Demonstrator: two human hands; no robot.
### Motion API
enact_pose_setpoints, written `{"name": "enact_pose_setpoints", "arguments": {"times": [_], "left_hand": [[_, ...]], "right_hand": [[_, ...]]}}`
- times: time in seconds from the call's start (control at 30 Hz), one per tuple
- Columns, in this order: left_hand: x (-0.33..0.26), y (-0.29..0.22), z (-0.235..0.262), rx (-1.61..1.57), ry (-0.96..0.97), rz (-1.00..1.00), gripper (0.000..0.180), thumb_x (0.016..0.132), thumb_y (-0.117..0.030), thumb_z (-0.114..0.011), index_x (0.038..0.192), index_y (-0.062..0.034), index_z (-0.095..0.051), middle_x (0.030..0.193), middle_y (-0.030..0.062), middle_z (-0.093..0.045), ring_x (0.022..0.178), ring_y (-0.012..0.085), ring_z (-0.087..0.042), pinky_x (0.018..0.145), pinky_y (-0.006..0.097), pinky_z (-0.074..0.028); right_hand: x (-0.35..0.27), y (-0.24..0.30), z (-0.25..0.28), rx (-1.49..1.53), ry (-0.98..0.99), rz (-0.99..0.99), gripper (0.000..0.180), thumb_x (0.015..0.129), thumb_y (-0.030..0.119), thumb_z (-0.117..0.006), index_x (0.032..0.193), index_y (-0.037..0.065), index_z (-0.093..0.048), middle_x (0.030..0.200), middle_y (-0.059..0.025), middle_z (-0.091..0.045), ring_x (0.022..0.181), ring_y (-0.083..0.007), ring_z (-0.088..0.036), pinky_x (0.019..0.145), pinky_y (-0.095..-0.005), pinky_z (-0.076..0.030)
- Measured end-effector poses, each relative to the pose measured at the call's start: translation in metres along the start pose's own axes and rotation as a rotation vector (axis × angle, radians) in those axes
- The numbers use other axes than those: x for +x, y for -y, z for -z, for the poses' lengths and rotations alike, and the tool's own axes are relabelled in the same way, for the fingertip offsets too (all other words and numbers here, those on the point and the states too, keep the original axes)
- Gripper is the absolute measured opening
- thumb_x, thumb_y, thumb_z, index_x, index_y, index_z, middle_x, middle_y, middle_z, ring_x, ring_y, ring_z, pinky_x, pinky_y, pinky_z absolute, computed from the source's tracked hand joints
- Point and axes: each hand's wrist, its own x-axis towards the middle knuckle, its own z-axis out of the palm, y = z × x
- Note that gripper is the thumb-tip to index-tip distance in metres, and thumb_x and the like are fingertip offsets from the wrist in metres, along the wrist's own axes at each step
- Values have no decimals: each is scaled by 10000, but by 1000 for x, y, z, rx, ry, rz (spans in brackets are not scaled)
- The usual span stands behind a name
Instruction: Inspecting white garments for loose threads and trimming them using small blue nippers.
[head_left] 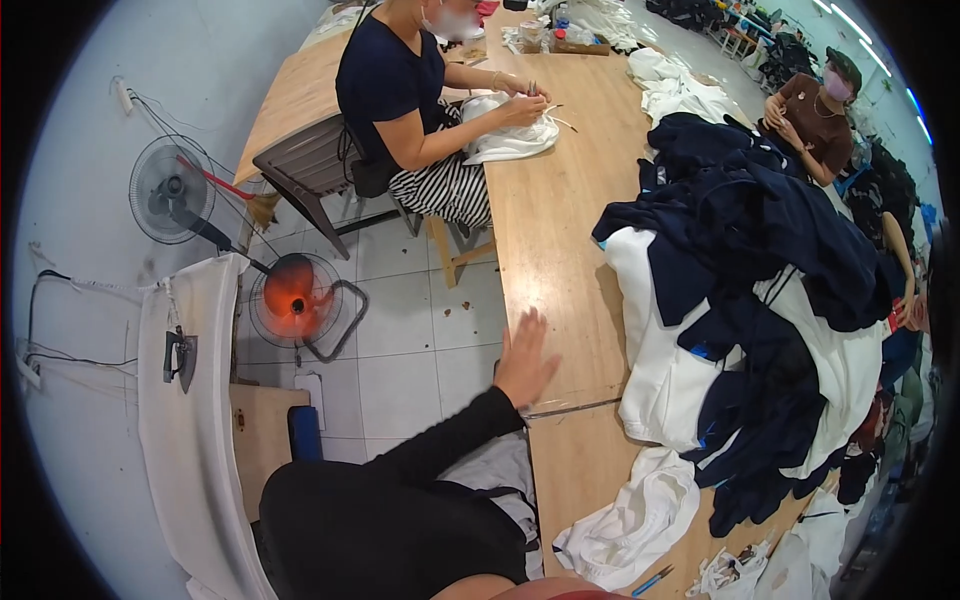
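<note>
My left hand [527, 362], at the end of a black sleeve, hovers at or rests on the left edge of the wooden table [560, 250]; I cannot tell whether it touches. Its fingers are stretched out and it holds nothing. Nearer to me on the table lies a crumpled white garment [630, 520]. Blue-handled thread snips [652, 582] sit just past it at the bottom. To the right of my hand rises a large heap of navy garments [740, 200] mixed with white ones [650, 350]. My right hand is out of the picture.
Across the table's far left side, a seated person [410, 110] handles a white garment [510, 135]. Another person [815, 115] is beyond the heap. On the left are two fans [172, 190], an iron [180, 358] on a white-covered board [185, 450], and a chair [300, 150].
</note>
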Motion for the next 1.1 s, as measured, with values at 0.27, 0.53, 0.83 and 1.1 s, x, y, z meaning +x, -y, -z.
{"name": "enact_pose_setpoints", "arguments": {"times": [0.27,0.53,0.83,1.1], "left_hand": [[-32,-39,-10,296,20,-283,780,1074,-535,-515,1623,15,-448,1738,188,-377,1641,313,-285,1326,593,-156],[-34,-41,-13,322,-54,-307,766,1060,-536,-536,1602,3,-485,1730,177,-395,1631,304,-311,1323,578,-179],[-36,-41,-17,316,-41,-318,788,1059,-538,-534,1631,-4,-443,1732,167,-394,1643,293,-287,1328,564,-171],[-43,-37,-10,289,-17,-306,810,1038,-524,-573,1647,-14,-416,1740,192,-365,1645,332,-272,1325,575,-166]], "right_hand": [[-15,-38,-19,154,-183,78,471,1008,222,-609,1323,-125,-570,1305,-373,-559,1165,-575,-540,975,-643,-457],[11,-2,-28,340,-333,152,570,990,287,-716,1410,-67,-563,1493,-350,-488,1366,-556,-475,1115,-654,-409],[89,101,-31,32,72,303,777,803,234,-875,1460,-54,-578,1697,-265,-399,1542,-528,-382,1258,-616,-305],[114,53,-11,608,148,148,429,825,-55,-687,1253,-44,-657,1383,-247,-672,1221,-432,-662,1050,-490,-505]]}}
